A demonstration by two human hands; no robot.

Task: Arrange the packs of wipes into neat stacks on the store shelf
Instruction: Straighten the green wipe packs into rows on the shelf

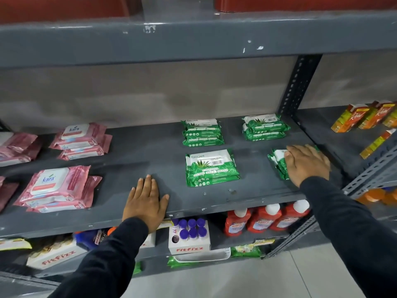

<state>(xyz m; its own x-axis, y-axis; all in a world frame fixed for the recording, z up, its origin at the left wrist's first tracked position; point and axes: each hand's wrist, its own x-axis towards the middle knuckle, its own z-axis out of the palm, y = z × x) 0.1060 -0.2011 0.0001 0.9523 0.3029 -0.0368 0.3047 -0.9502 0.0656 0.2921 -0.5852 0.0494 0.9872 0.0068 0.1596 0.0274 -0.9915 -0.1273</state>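
Grey painted metal shelf spans the view, its front edge scuffed, and carries all the packs of wipes. Pink plastic Kara wipe packs sit at its left in stacks: a front pink stack, a rear pink stack, and more pink packs cut off by the frame edge. Green-and-white Origami wipe packs fill the right half: a rear-left green stack, a rear-right green stack, and a front-centre green stack lying flat. At the shelf's front right corner lies a further green pack, mostly covered by the right hand, whose fingers are spread flat, pressing down on its top rather than curled around it. Well apart, the left hand rests palm down on bare shelf by the front edge, fingers extended together, holding nothing.
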